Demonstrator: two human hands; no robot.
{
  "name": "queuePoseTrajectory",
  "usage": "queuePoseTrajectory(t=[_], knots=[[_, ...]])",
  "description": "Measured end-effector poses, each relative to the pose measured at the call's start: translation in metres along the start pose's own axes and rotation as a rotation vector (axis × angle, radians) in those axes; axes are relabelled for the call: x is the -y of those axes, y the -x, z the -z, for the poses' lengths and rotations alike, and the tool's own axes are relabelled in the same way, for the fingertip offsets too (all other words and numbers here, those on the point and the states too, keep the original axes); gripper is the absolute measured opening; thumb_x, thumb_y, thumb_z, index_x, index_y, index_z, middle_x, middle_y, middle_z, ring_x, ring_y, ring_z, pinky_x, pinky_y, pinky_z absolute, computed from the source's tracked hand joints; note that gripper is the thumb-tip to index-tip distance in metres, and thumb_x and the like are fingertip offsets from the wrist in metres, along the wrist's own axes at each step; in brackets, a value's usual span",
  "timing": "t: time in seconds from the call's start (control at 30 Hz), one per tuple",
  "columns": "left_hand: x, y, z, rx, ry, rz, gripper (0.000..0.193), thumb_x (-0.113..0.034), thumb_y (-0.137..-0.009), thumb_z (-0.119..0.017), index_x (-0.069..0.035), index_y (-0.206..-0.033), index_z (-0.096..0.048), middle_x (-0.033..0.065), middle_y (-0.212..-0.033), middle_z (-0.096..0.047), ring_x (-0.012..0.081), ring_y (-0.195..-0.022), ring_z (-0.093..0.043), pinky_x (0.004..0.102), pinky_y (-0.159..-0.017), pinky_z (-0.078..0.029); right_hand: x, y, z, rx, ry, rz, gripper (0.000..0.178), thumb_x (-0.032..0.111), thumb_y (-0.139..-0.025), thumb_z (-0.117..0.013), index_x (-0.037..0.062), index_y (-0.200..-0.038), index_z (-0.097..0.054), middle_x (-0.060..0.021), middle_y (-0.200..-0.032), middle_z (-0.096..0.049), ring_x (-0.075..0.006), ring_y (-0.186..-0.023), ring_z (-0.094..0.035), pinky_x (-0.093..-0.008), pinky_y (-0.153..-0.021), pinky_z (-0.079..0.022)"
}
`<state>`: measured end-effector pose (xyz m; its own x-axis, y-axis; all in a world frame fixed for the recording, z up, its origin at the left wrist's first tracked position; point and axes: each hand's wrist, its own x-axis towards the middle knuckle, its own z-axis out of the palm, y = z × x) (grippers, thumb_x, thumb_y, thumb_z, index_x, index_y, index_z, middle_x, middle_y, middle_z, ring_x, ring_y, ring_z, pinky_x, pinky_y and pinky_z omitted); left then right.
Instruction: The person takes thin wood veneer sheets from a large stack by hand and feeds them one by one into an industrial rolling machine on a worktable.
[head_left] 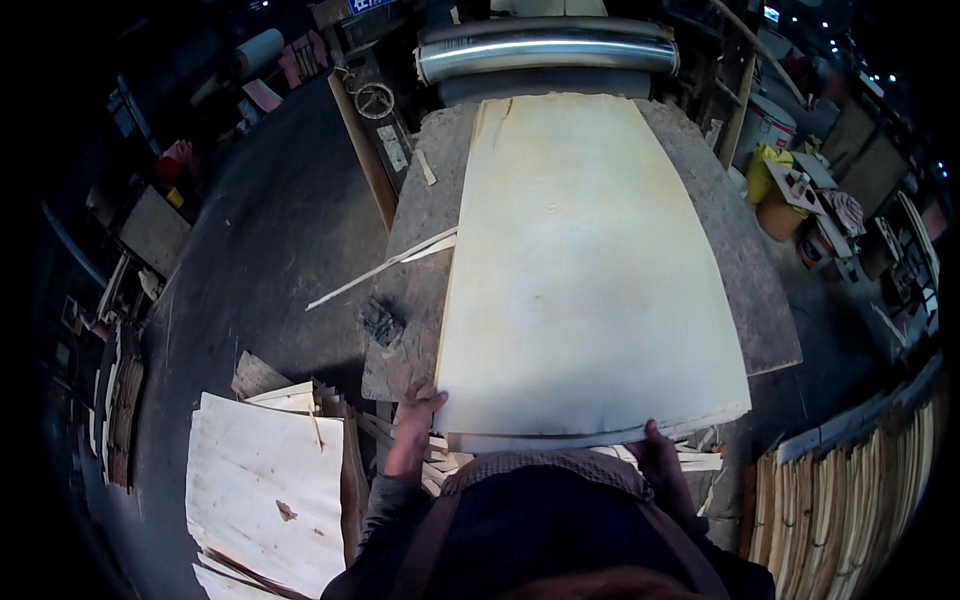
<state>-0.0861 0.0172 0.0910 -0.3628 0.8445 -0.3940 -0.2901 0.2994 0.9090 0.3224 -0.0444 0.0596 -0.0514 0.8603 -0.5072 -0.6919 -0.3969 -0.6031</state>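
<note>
A person is standing at the near end of a worktable [755, 300], leaning over a few pale wood veneer sheets [590, 280]. The sheets are lying flat along the middle of the tabletop, their far end reaching close to a shiny metal roller [545, 62] and their near edge coming just in front of the person's waist. That near edge is showing more than one layer, slightly out of line.

The left hand [416, 405] is grasping the left edge of the sheets by the near corner, its thumb lying over the top face. The right hand [660, 460] is resting at the near edge, toward the right corner, its thumb pointing up against the rim — its fingers are hiding below, so whether they are closing on the sheets cannot be told.

Left of the sheets, a thin wooden strip [380, 268] is jutting out past the table's side, and a dark crumpled lump [380, 322] is sitting nearer the left hand. A handwheel [375, 100] is standing left of the roller. Pale veneer scraps [700, 461] are lying below the near edge.

On the person's left, a stack of veneer pieces [265, 490] is lying low, its top piece stained brown; at the lower right, a row of veneer layers [840, 500] is showing its edges — a yellow bag [762, 172] is sitting farther off.
</note>
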Motion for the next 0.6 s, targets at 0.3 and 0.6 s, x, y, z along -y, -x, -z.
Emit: queuePoseTrajectory(t=[0.3,0.6], knots=[[0.104,-0.075,0.039,0.176,-0.405,-0.121,0.050,-0.004,-0.069,-0.062,0.005,-0.115,-0.046,0.0118,-0.099,-0.059,0.0157,-0.088,-0.057,0.0282,-0.075,-0.045,-0.029,-0.030,0.029,0.056,0.010,-0.310,0.055,0.036,-0.085,-0.051,-0.0062,-0.117,-0.040,-0.0162,-0.115,-0.049,-0.0272,-0.109,-0.047,-0.0397,-0.095,-0.038],[0.081,-0.062,0.035,0.145,-0.792,-0.252,0.046,-0.016,-0.070,-0.062,-0.002,-0.112,-0.050,0.0180,-0.094,-0.061,0.0274,-0.087,-0.060,0.0356,-0.077,-0.046,0.005,-0.005,0.015,-0.010,0.475,-0.289,0.042,0.035,-0.087,-0.049,-0.0068,-0.090,-0.055,-0.0187,-0.085,-0.062,-0.0273,-0.076,-0.062,-0.0375,-0.069,-0.051]])
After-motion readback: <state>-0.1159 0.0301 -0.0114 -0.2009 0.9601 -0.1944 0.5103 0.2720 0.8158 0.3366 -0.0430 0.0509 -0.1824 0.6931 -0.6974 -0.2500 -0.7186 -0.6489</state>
